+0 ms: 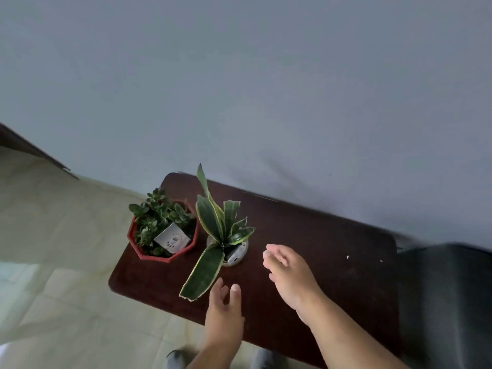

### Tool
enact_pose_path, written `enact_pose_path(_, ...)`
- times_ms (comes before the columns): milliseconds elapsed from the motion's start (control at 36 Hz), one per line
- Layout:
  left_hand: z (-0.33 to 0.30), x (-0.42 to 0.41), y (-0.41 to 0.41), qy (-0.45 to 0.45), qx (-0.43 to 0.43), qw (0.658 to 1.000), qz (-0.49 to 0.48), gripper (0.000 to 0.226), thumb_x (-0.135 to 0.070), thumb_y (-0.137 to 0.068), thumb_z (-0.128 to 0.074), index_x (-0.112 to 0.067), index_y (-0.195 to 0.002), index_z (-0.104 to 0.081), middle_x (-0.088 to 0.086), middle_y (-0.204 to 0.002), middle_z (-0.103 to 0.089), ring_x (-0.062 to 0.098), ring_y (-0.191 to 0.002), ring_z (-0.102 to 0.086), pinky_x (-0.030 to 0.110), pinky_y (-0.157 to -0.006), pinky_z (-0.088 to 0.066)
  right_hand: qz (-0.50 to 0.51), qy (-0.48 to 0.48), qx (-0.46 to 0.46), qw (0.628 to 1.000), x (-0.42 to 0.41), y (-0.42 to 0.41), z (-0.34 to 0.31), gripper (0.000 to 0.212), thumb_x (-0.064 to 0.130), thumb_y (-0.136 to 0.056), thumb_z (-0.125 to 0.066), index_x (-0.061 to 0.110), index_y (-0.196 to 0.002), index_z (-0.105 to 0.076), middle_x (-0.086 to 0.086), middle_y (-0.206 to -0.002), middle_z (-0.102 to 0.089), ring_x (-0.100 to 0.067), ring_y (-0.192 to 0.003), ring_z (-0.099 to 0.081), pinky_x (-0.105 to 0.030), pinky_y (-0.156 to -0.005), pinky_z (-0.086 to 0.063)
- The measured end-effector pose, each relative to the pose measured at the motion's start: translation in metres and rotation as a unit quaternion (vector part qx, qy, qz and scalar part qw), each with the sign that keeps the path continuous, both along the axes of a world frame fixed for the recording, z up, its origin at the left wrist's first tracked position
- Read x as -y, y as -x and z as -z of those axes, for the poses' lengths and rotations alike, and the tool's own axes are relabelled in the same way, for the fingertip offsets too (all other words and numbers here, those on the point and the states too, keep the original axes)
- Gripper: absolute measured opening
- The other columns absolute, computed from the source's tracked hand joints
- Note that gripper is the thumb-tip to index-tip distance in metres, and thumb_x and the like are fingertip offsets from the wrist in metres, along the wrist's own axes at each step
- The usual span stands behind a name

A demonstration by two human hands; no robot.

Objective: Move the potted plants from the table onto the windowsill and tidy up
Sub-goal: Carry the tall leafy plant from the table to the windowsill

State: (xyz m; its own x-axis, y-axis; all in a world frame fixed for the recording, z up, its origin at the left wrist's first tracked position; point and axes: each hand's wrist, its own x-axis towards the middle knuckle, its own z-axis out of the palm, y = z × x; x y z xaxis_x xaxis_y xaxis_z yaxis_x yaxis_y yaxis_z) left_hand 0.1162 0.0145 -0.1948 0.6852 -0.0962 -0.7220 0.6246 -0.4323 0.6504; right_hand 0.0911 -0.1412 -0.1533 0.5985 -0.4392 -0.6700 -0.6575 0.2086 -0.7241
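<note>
Green striped-leaf plant in a small clear round pot [228, 251] sits mid-frame on the dark brown wooden table [319, 235], both hands [225, 312] [290, 272] near, fingers loosely spread, holding nothing; next, probably grip the pot.

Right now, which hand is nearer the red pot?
Left. The left hand is below and right of the red pot; the right hand is farther right, beyond the snake plant.

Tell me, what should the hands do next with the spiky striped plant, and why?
Probably close both hands around the small pale round pot of the striped sword-leaved plant. The left hand and right hand hover open on either side of it, holding nothing, and it stands on the dark wooden table, nearer than the red octagonal pot.
</note>
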Motion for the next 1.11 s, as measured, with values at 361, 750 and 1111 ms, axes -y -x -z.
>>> enact_pose_path(361,0.054,0.007,-0.036,0.037,0.086,0.996,-0.011,0.051,-0.067,-0.084,-0.054,-0.04,-0.127,-0.056,-0.024,-0.129,-0.057,-0.018,-0.12,-0.05,0.002,-0.097,-0.033,-0.069,-0.068,0.019,0.995,0.002,-0.035,0.086,0.05,0.05,-0.103,-0.047,0.04,-0.152,-0.042,0.017,-0.145,-0.052,-0.011,-0.134,-0.054,-0.043,-0.115,-0.044)
enact_pose_path(750,0.057,0.012,-0.052,0.001,0.034,0.999,0.009,0.069,-0.064,-0.096,-0.03,-0.029,-0.155,-0.032,-0.005,-0.165,-0.025,0.012,-0.154,-0.013,0.016,-0.108,0.001,-0.04,-0.033,0.031,0.998,0.002,-0.047,0.102,0.037,0.032,-0.1,-0.061,0.028,-0.137,-0.063,0.017,-0.129,-0.065,-0.007,-0.127,-0.06,-0.038,-0.11,-0.05)
enact_pose_path(1111,-0.08,-0.002,-0.031,0.017,0.073,0.997,-0.01,0.083,-0.075,-0.079,-0.034,-0.027,-0.144,-0.052,-0.004,-0.148,-0.051,0.016,-0.141,-0.041,0.035,-0.124,-0.02,-0.033,0.012,0.086,0.996,-0.009,-0.017,-0.023,0.031,0.041,-0.095,-0.066,0.036,-0.125,-0.071,0.021,-0.115,-0.075,0.0,-0.11,-0.069,-0.042,-0.103,-0.055)
